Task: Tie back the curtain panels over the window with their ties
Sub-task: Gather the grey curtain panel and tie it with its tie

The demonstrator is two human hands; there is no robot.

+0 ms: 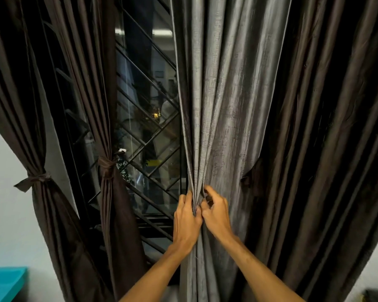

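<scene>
Progress looks about half: two dark brown satin curtain panels point(106, 118) at left are cinched by knotted brown fabric ties point(106, 165). My left hand point(187, 221) and right hand point(216, 214) pinch pleats of the silvery grey textured curtain panel point(227, 94) at centre; it and the loose dark brown panel point(325, 127) rightward await tying.

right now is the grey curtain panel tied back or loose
Loose: the left hand and right hand pinch the grey panel into folds; no tie shows around it.

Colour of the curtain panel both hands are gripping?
The gripped panel is silvery grey with a faint crosshatch weave. Only the head view shows it.
</scene>
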